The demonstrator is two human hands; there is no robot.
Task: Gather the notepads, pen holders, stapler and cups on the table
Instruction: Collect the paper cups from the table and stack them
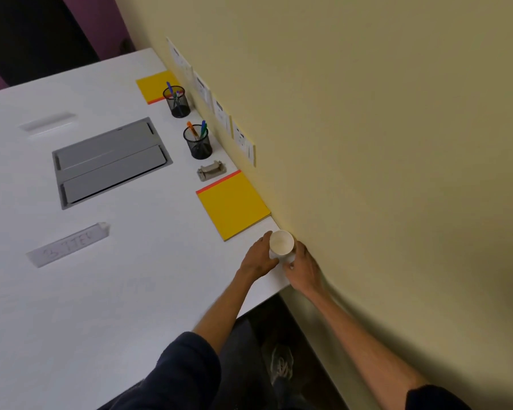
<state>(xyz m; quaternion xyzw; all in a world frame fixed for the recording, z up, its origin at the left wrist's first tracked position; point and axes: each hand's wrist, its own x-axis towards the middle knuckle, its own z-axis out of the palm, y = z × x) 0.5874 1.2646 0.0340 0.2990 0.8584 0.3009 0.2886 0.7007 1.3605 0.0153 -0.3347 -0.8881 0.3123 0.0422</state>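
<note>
Cup [281,242]: white, upright, mouth up, on the near right corner of the bench [131,291], just beside the wall [367,113].
Left hand [258,257]: it holds the cup from the left side. The fingers [267,236] are curled round the cup just under the rim.
Right hand [304,266]: it holds the cup from the right side, between cup and wall. Its fingers [290,265] are curled round the low near part of the cup.
Near notepad [233,205]: yellow, with an orange strip on the far edge. It lies flat along the wall, just beyond the cup and apart from it.
Stapler [211,171]: beige, just beyond the orange strip. Whether it touches the notepad I cannot tell.
Near holder [198,145]: black mesh, upright, beyond the stapler, near the wall, with orange, green and blue pens inside.
Far holder [177,103]: black mesh, upright, farther along the wall, with a blue pen and some others. It stands at the near right corner of the far notepad; on it or beside it I cannot tell.
Far notepad [156,85]: yellow, flat, orange strip on the near edge, close to the wall.
Panel [111,162]: grey, set into the bench, left of the holders, two flaps closed.
Plate [68,245]: clear, lying on the near left part of the bench; the red writing is blurred.
Papers [243,142]: a row of white sheets on the wall, above the holders.
Sleeves [190,365]: dark, pushed up on both arms.
</note>
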